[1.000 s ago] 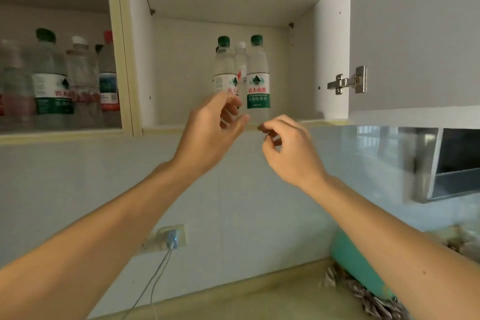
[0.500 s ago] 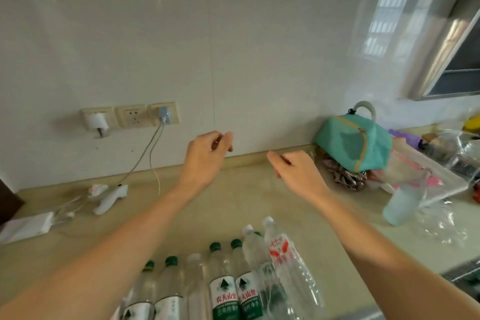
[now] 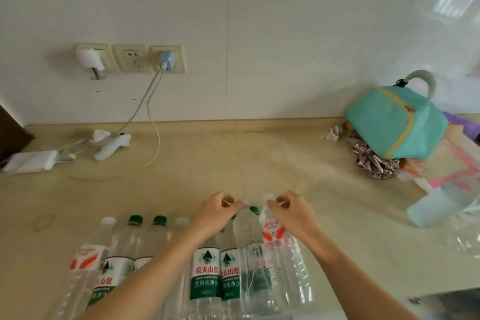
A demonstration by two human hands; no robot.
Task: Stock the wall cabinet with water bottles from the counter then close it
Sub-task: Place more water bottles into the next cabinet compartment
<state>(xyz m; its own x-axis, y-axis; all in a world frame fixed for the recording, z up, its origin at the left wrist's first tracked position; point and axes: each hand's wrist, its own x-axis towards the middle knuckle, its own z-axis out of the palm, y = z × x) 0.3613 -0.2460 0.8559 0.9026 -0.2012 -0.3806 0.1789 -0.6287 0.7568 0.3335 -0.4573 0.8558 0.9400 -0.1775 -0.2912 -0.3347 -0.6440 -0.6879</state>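
mid-task by the look of it: a row of water bottles (image 3: pixel 207 262) standing along the near edge of the table (image 3: pixel 259 163), at least eight counted, so plenty left to carry up. no wall cabinet in view at all, so no telling how full it is or how the door stands; closing it judged as not yet reached.

left hand (image 3: pixel 215 213) and right hand (image 3: pixel 293 213) down together over the right end of the row, backs toward the camera. left grip curled, fingertips at the cap of a clear-labelled bottle (image 3: pixel 249 241), apparently pinching it, though the contact is small and blurred. right grip likewise curled, fingertips at the white cap of the red-labelled bottle (image 3: pixel 274 239) standing just beside it, again seemingly pinching the neck. both bottles upright, bases on the table, not lifted.

two green-labelled bottles (image 3: pixel 206 275) just left of these, partly under the left forearm. farther along, toward the far right corner, a teal bag (image 3: pixel 394 122); at the far left, a white charger (image 3: pixel 31 161).
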